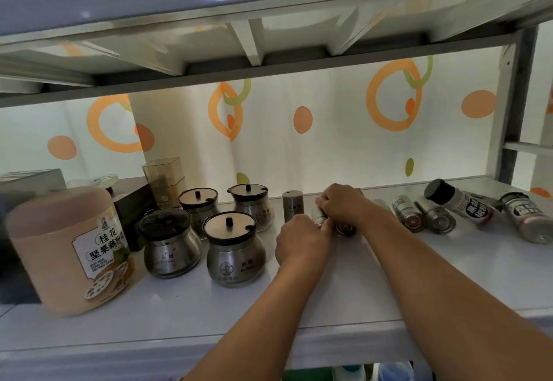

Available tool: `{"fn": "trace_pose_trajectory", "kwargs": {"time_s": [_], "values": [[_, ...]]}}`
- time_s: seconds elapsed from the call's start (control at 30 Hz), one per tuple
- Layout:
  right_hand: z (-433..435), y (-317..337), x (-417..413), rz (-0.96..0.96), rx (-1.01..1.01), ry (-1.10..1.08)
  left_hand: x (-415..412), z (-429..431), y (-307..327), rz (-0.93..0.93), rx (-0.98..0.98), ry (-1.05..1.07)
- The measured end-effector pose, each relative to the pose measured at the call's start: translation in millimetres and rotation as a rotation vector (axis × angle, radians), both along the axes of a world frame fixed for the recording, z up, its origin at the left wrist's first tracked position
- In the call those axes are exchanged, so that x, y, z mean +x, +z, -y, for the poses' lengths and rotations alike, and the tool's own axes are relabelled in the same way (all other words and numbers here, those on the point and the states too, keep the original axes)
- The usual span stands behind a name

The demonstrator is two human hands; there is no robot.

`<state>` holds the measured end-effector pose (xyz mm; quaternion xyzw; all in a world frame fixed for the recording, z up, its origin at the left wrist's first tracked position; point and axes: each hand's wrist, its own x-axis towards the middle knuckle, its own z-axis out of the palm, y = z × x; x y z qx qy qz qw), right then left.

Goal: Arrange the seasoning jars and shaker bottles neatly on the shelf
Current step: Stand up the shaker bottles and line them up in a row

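Several steel seasoning jars with dark lids stand in a cluster left of centre on the white shelf (344,285); the nearest jar (235,250) is at the front. One steel shaker (293,208) stands upright behind my left hand. My left hand (302,238) and my right hand (344,204) both close around small steel shakers lying on their sides: the left on one shaker (318,216), the right on another (345,228). More shaker bottles (408,214) lie tipped over to the right, and two of them (460,202) are labelled spice bottles.
A large pale tub with a printed label (70,249) stands at the front left. Behind it are dark boxes (133,216) and clear square containers (164,181). A patterned curtain (299,129) hangs behind the shelf. The upper shelf (254,45) hangs close overhead.
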<state>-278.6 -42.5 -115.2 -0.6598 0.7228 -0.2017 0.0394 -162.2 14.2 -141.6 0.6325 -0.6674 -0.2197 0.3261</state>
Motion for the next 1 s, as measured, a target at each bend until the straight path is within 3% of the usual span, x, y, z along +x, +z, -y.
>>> {"fn": "trace_pose_trajectory", "kwargs": {"time_s": [0.37, 1.0], "values": [[-0.8, 3.4, -6.5, 0.256, -0.114, 0.094, 11.5, 11.0, -16.0, -0.133, -0.031, -0.033], [-14.4, 5.2, -2.2, 0.54, -0.272, 0.163, 11.8, 3.7, -12.0, -0.139, -0.06, -0.019]]}}
